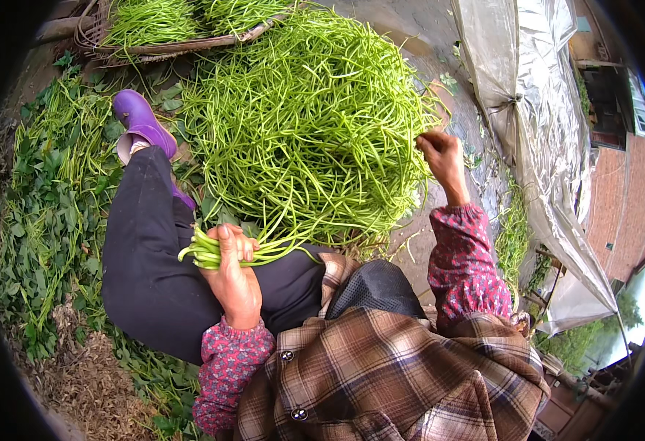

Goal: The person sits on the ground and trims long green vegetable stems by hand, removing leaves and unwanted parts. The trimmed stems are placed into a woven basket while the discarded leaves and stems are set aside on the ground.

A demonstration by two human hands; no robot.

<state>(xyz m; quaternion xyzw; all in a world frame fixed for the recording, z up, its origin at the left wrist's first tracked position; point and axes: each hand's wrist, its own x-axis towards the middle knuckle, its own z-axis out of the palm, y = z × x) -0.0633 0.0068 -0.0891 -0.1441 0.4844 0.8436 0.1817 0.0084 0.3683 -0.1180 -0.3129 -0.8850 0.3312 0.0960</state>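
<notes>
A bundle of green leaf stalks [204,251] is gripped in my left hand [233,270], above my dark trousers. The thick ends stick out to the left of the fist, and the thin ends trail right towards a large heap of loose green stalks [300,127] in front of me. My right hand [443,157] is at the right edge of this heap, its thumb and fingertips brought together against the outermost stalks. Whether a stalk is between those fingertips cannot be made out.
A woven basket with a wooden rim [207,43] holds more stalks beyond the heap. Leafy vines [52,193] cover the ground at left, beside dry plant litter [94,375]. My purple shoe [143,118] is near the heap. A plastic sheet [548,121] hangs at right.
</notes>
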